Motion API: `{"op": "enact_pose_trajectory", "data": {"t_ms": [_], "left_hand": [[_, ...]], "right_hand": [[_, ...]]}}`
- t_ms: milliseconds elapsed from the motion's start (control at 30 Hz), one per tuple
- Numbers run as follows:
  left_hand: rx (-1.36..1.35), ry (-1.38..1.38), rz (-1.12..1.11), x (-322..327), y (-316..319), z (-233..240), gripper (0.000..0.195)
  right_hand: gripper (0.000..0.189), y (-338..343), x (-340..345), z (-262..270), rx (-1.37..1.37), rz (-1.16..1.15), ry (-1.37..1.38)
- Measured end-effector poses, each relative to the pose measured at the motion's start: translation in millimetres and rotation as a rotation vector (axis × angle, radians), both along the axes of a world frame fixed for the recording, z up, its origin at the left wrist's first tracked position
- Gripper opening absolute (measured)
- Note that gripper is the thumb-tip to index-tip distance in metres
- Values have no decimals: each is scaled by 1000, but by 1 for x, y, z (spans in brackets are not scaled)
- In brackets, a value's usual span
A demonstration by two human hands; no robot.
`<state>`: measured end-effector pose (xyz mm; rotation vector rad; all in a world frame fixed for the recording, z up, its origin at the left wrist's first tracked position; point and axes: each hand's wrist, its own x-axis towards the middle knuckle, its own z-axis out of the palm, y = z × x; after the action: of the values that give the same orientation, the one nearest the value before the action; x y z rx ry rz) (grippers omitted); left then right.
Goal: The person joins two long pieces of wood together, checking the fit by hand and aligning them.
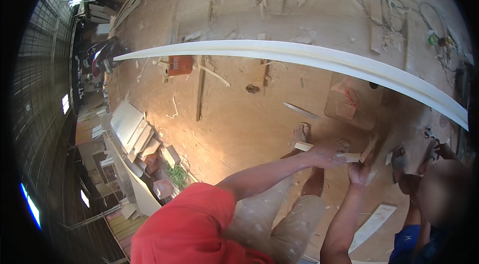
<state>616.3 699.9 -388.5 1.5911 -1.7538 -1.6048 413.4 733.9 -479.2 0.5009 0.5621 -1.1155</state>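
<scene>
My left hand (325, 154) is closed around a short pale wood strip (304, 146), whose ends stick out on both sides of the fist. Just right of it, my right hand (359, 172) grips a small wood block (369, 148) that stands at an angle. The strip's far end meets this block or overlaps it; which of the two I cannot tell. Fingers hide part of both pieces. Beyond my hands, a long white moulding (284, 48) spans the work area from left to right, appearing curved.
A co-worker (408, 239) crouches close on my right. Past my feet lie a thin strip (299, 109) and a board (351, 114) bearing red-handled scissors (351, 97). An orange box (180, 65) sits near the moulding. Offcuts (140, 135) are piled at left; a white plank (374, 223) lies at lower right.
</scene>
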Motion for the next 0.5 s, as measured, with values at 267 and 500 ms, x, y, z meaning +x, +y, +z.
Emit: {"op": "enact_pose_trajectory", "data": {"t_ms": [267,500], "left_hand": [[186,-133,-61,-4,-2,11,43],[231,-132,-148,-18,-6,30,41]], "right_hand": [[22,10,-5,-4,124,-92,68],[21,20,-13,13,208,-135,186]]}}
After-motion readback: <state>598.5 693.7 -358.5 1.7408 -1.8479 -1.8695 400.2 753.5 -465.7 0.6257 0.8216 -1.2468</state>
